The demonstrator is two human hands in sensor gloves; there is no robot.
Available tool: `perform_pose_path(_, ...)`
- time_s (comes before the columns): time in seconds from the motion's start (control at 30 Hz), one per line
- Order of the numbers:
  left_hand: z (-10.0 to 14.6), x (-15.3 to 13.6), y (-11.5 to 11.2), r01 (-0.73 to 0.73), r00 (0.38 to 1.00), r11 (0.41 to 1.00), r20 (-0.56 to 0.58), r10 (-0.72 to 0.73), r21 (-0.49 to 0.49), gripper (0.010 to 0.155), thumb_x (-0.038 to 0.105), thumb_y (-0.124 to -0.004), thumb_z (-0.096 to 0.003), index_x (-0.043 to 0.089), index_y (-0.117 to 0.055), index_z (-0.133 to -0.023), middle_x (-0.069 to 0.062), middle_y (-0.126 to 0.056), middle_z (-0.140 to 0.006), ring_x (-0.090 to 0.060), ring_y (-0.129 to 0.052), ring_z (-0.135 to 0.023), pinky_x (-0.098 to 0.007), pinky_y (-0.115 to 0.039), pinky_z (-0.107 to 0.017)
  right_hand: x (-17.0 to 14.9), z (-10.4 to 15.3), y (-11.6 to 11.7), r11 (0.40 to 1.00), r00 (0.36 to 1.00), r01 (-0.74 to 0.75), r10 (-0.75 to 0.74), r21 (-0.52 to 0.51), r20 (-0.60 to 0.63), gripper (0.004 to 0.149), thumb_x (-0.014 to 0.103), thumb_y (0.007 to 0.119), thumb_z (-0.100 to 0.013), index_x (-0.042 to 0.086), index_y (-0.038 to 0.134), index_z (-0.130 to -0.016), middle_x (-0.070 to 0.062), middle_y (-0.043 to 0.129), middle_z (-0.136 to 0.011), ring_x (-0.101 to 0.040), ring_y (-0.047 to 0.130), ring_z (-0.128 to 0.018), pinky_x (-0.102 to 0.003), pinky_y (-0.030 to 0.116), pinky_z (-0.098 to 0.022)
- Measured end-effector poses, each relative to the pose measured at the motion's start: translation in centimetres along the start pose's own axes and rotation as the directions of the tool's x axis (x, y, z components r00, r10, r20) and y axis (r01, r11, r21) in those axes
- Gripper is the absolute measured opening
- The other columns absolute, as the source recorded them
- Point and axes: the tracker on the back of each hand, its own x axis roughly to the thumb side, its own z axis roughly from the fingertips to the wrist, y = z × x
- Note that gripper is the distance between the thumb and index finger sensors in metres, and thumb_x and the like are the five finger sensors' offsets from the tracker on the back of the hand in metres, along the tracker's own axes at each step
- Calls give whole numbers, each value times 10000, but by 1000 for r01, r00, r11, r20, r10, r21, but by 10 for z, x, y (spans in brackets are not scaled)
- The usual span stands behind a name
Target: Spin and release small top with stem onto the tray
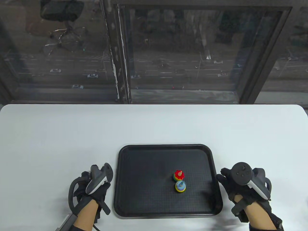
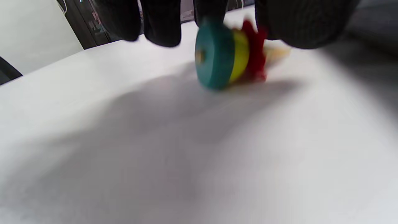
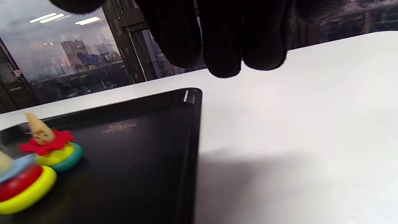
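Note:
A small top (image 2: 222,56) with a teal disc, yellow ring, red ruffle and pale stem lies on its side on the white table. My left hand (image 1: 96,180) is over it just left of the black tray (image 1: 125,168), and a finger (image 2: 206,11) and the thumb (image 2: 298,25) close on it from above. In the table view the hand hides this top. My right hand (image 1: 228,179) hovers right of the tray with its fingers (image 3: 222,40) hanging and nothing in them.
Two more tops stand touching on the tray's right half: a red-ruffled one (image 1: 178,175) (image 3: 51,146) and a blue, red and yellow one (image 1: 180,186) (image 3: 21,183). White table (image 1: 60,134) surrounds the tray; a window lies behind its far edge.

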Motion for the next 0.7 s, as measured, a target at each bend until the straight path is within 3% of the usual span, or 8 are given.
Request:
perform_pose_path(0.07, -2, 6, -5, 53, 998, 998, -18, -54, -26, 644, 579, -720, -398, 624, -488, -997, 94, -513, -1256, -251, -789, -1015, -481, -740, -763, -6, -4, 7, 998, 1000, 8, -7, 57, -9, 693, 648, 525, -429, 276, 727, -977, -103, 770, -984, -369, 808, -860, -635, 523, -688)
perform_pose_path(0.2, 2, 17, -5, 96, 995, 992, -18, -95, 84, 611, 497, -749, -426, 531, -581, -1012, 106, -734, -1088, -171, -910, -823, -414, -820, -663, -14, -11, 14, 994, 999, 35, -31, 106, -40, 707, 656, 520, -427, 294, 642, -1022, -106, 642, -1059, -382, 681, -947, -649, 446, -708)
perform_pose_path(0.3, 3, 17, -1, 87, 996, 990, -30, -85, 107, 593, 464, -766, -427, 492, -640, -1006, 115, -754, -1073, -175, -942, -795, -405, -855, -631, -19, -10, 9, 996, 997, 65, -62, 65, -52, 714, 662, 515, -426, 313, 588, -1045, -104, 540, -1104, -399, 582, -999, -658, 404, -714)
perform_pose_path(0.43, 6, 1, 9, -85, 995, 986, -40, 92, 141, 537, 441, -758, -441, 487, -667, -968, 119, -757, -1094, -213, -937, -898, -434, -846, -689, -22, -6, 0, 993, 992, 117, -117, 18, -40, 715, 663, 515, -427, 318, 577, -1050, -101, 506, -1118, -408, 533, -1022, -669, 376, -714)
perform_pose_path(0.53, 17, -15, 25, -360, 932, 900, 67, 355, 247, 516, 456, -762, -429, 477, -715, -943, 95, -779, -1107, -261, -896, -967, -486, -790, -730, -23, -3, -6, 986, 986, 165, -165, -10, -25, 713, 662, 515, -428, 319, 578, -1050, -103, 504, -1118, -411, 529, -1023, -672, 373, -712)
perform_pose_path(0.57, 22, -19, 32, -454, 891, 843, 142, 432, 289, 502, 471, -766, -423, 485, -748, -925, 81, -765, -1121, -275, -860, -999, -514, -748, -754, -24, -2, -7, 984, 984, 178, -178, -15, -23, 713, 662, 516, -429, 318, 578, -1050, -100, 502, -1119, -412, 529, -1024, -672, 370, -712)
perform_pose_path(0.67, 33, -18, 46, -617, 769, 751, 384, 512, 235, 483, 500, -787, -413, 516, -797, -896, 52, -627, -1150, -335, -673, -1074, -622, -599, -789, -25, -3, -9, 977, 977, 211, -211, -9, -24, 711, 663, 513, -429, 322, 578, -1050, -103, 488, -1123, -413, 512, -1029, -675, 359, -711)
perform_pose_path(0.7, 37, -16, 50, -623, 763, 747, 394, 513, 233, 481, 501, -797, -404, 515, -812, -884, 57, -643, -1111, -301, -660, -1051, -623, -569, -799, -26, -4, -9, 975, 975, 220, -220, -8, -24, 709, 662, 514, -430, 323, 578, -1050, -102, 481, -1125, -414, 504, -1032, -676, 354, -711)
